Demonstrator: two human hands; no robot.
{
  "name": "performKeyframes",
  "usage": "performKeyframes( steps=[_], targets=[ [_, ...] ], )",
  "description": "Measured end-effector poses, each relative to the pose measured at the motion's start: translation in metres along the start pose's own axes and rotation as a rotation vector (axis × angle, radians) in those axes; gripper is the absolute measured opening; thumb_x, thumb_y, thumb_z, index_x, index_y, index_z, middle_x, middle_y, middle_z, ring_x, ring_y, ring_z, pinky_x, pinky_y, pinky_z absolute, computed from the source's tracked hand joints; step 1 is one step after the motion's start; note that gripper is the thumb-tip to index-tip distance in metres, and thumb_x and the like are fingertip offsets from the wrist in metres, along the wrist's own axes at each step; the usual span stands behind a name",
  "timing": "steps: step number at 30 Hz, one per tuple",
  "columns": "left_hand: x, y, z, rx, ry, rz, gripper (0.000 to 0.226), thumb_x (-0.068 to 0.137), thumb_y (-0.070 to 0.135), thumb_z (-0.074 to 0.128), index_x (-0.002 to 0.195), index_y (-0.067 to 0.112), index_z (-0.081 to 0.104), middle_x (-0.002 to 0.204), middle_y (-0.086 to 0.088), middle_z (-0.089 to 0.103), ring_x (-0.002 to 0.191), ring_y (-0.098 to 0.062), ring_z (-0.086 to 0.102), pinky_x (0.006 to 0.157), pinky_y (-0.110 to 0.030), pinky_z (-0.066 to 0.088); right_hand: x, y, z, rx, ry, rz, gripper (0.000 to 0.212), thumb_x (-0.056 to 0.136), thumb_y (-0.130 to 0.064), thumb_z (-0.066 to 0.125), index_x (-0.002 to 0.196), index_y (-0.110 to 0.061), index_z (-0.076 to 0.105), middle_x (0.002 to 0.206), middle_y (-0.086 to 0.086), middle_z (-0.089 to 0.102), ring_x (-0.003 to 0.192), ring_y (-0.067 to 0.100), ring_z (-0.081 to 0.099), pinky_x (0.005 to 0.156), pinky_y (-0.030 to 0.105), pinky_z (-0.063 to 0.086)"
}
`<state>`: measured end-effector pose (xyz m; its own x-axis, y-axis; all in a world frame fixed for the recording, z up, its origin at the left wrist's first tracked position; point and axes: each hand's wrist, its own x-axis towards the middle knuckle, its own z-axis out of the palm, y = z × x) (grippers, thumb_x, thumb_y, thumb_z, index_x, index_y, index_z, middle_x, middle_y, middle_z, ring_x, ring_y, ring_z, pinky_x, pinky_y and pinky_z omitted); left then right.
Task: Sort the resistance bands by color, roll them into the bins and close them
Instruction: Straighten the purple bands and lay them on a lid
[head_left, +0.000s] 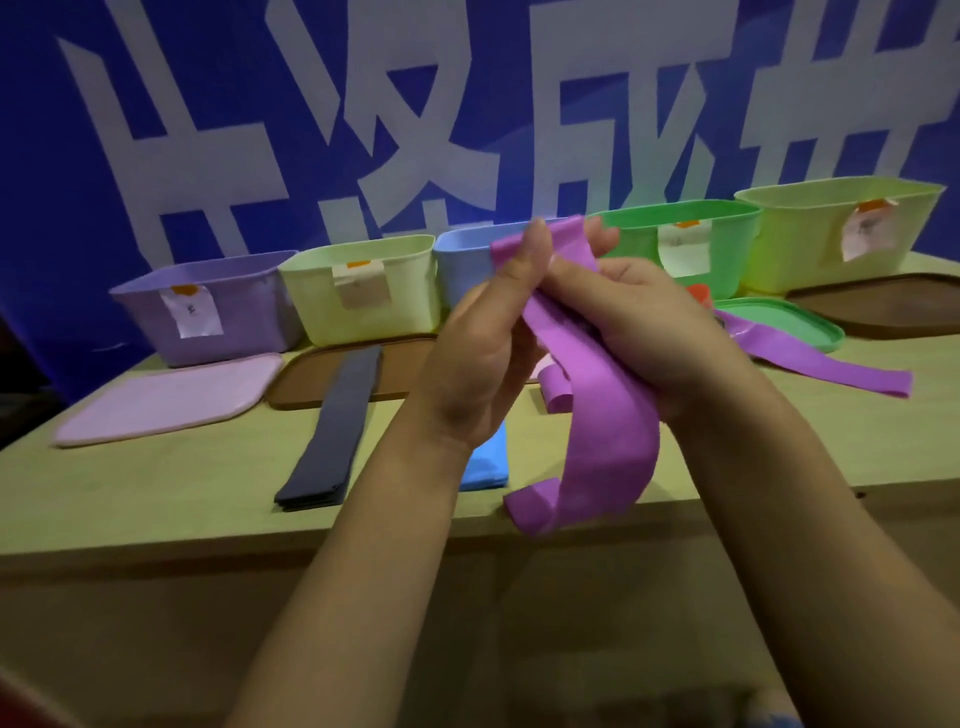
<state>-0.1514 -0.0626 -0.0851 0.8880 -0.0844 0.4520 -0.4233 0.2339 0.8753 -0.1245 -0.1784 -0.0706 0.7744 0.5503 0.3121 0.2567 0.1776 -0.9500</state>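
Purple band (597, 395) between both hands' grip

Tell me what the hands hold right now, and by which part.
Both hands hold one purple resistance band near its upper end: left hand and right hand pinch it between thumb and fingers; the rest hangs loose.

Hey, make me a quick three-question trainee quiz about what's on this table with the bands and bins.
1. True or false: both hands hold the purple rubber resistance band.
2. Which flat band lies on the wooden table left of the left hand: A red, B dark navy, C yellow?
3. Fill in: the pale pink plastic lid lies in front of the ___ plastic bin.

Key: 1 true. 2 B, the dark navy flat band. 3 purple, the purple plastic bin.
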Motion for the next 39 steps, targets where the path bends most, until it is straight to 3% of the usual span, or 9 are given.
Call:
performKeyframes(
  steps=[2, 5, 10, 16, 20, 26, 30, 34, 39],
  targets=[
    [-0.002, 0.005, 0.002, 0.066, -0.013, 0.014, 0.050, 0.092, 0.040, 0.036, 0.124, 0.007, 0.056, 0.121, -0.008, 0.064, 0.119, -0.020, 0.058, 0.104, -0.038, 0.044, -0.004, -0.002, -0.001, 0.038, -0.055, 0.036, 0.035, 0.073, -0.046, 0.058, 0.068, -0.011, 0.064, 0.052, -0.001, 0.060, 0.044, 0.009, 0.056, 0.047, 0.020, 0.046],
    [-0.001, 0.012, 0.006, 0.141, -0.019, 0.014, 0.042, 0.096, 0.037, 0.038, 0.118, 0.011, 0.061, 0.115, -0.006, 0.067, 0.113, -0.020, 0.062, 0.101, -0.038, 0.047, -0.001, 0.001, -0.005, 0.106, -0.030, 0.030, 0.033, 0.086, -0.039, 0.055, 0.074, -0.009, 0.064, 0.055, 0.001, 0.062, 0.046, 0.010, 0.059, 0.047, 0.018, 0.047],
    [0.004, 0.003, -0.001, 0.095, -0.006, -0.104, 0.051, 0.101, 0.040, 0.028, 0.118, 0.004, 0.061, 0.123, -0.021, 0.061, 0.113, -0.031, 0.057, 0.102, -0.042, 0.042, 0.005, 0.026, 0.004, 0.352, -0.070, 0.055, 0.028, 0.086, -0.038, 0.054, 0.082, -0.019, 0.074, 0.075, 0.004, 0.071, 0.070, 0.014, 0.068, 0.063, 0.025, 0.056],
    [0.010, 0.012, -0.024, -0.030, 0.063, -0.102, 0.054, 0.102, 0.045, 0.012, 0.119, 0.015, 0.054, 0.086, -0.011, 0.073, 0.084, -0.023, 0.071, 0.084, -0.036, 0.055, -0.018, 0.074, 0.014, 0.340, -0.251, 0.159, 0.028, 0.082, -0.028, 0.054, 0.097, -0.006, 0.061, 0.081, 0.013, 0.072, 0.071, 0.018, 0.070, 0.064, 0.028, 0.058],
    [0.013, 0.013, -0.033, -0.175, 0.096, -0.122, 0.053, 0.102, 0.046, 0.018, 0.112, 0.009, 0.056, 0.063, -0.004, 0.061, 0.052, -0.011, 0.058, 0.061, -0.031, 0.057, -0.037, 0.101, 0.022, 0.275, -0.278, 0.236, 0.019, 0.086, -0.023, 0.055, 0.094, -0.006, 0.058, 0.078, 0.014, 0.070, 0.068, 0.019, 0.069, 0.067, 0.029, 0.058],
    [0.007, 0.004, -0.048, -0.202, 0.187, -0.198, 0.048, 0.101, 0.043, 0.031, 0.108, 0.004, 0.058, 0.060, 0.000, 0.055, 0.048, -0.007, 0.051, 0.052, -0.022, 0.048, -0.058, 0.138, 0.033, 0.246, -0.322, 0.296, 0.016, 0.085, -0.020, 0.057, 0.094, -0.007, 0.058, 0.077, 0.005, 0.070, 0.072, 0.016, 0.068, 0.068, 0.027, 0.055],
    [-0.001, -0.004, -0.053, -0.165, 0.217, -0.180, 0.033, 0.102, 0.028, 0.037, 0.105, 0.004, 0.060, 0.060, 0.002, 0.055, 0.051, -0.007, 0.051, 0.054, -0.022, 0.048, -0.064, 0.164, 0.039, 0.221, -0.165, 0.375, 0.017, 0.086, -0.025, 0.055, 0.086, -0.008, 0.058, 0.064, 0.006, 0.067, 0.056, 0.015, 0.065, 0.057, 0.026, 0.056],
    [-0.005, -0.011, -0.056, -0.167, 0.270, -0.151, 0.033, 0.104, 0.025, 0.033, 0.100, 0.007, 0.060, 0.059, 0.003, 0.055, 0.051, -0.007, 0.051, 0.054, -0.023, 0.049, -0.070, 0.184, 0.045, -0.145, -0.007, 0.276, 0.020, 0.094, -0.023, 0.054, 0.074, -0.019, 0.058, 0.051, -0.013, 0.059, 0.047, -0.004, 0.053, 0.050, 0.014, 0.041],
    [-0.005, -0.011, -0.056, -0.147, 0.318, -0.086, 0.032, 0.103, 0.027, 0.035, 0.097, 0.009, 0.060, 0.059, 0.003, 0.057, 0.050, -0.006, 0.052, 0.053, -0.022, 0.047, -0.081, 0.202, 0.053, -0.123, 0.087, 0.243, 0.026, 0.094, -0.017, 0.053, 0.069, -0.021, 0.054, 0.047, -0.016, 0.056, 0.045, -0.005, 0.051, 0.049, 0.011, 0.038]
  ],
)
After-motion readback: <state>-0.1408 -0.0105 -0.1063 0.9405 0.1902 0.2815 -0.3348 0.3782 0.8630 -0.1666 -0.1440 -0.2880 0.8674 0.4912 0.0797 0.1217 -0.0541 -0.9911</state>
